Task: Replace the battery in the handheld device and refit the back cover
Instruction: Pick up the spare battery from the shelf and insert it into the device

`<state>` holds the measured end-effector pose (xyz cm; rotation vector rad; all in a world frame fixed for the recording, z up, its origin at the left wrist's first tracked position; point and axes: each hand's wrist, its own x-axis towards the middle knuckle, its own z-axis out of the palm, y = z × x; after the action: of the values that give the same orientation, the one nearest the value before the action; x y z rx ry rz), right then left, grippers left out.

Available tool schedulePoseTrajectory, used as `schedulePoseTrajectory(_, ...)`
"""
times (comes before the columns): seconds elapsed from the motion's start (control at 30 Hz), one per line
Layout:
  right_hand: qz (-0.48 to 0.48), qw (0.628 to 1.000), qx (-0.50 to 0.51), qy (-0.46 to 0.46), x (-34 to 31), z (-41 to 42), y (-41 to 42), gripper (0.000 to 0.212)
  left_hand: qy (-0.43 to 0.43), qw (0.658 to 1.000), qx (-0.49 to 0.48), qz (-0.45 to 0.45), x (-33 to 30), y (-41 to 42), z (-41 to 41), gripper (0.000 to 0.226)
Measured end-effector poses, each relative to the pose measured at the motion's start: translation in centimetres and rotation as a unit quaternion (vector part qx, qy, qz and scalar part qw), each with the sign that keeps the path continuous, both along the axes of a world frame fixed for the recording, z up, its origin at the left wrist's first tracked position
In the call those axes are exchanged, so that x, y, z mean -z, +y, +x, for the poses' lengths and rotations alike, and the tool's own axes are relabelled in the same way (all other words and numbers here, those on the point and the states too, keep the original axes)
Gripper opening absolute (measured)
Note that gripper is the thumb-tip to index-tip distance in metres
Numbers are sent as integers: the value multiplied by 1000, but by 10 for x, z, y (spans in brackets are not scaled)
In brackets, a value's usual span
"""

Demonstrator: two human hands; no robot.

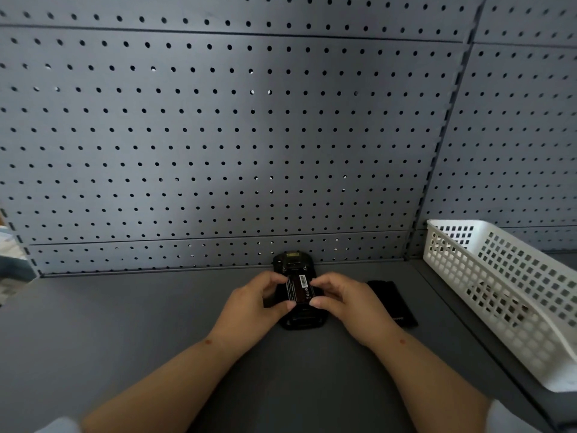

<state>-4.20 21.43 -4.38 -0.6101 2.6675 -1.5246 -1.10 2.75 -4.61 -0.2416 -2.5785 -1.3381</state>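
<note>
Gripping battery (pixel 298 289) by long edges, left hand (pixel 251 307) and right hand (pixel 346 303) both pinching; lengthwise over device (pixel 296 270) bay.

Black device (pixel 295 264), black battery (pixel 296 290) with white label. Black cover (pixel 393 303) on dark grey shelf (pixel 125 323). Grey pegboard (pixel 218 135), regular dark hole grid. White basket (pixel 499 276), square lattice.
</note>
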Motion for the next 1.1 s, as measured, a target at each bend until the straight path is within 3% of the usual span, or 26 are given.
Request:
schedulePoseTrajectory(0.57, 22, 999, 32, 27, 4, -1, 0, 17, -5, 1000, 9, -30, 2, 0, -1, 13)
schedulePoseTrajectory(0.7, 40, 999, 7, 36, 1, 3, 0, 26, -9, 998, 34, -53, -2, -2, 1, 7)
schedulePoseTrajectory(0.87, 95, 994, -41, 23, 0, 7, 5, 66, -25, 991, 75, -104, 0, -11, 1, 54)
schedulePoseTrajectory(1.1, 131, 989, -56, 47, 0, 7, 7, 63, 4, 987, 105, -118, 0, -10, 2, 52)
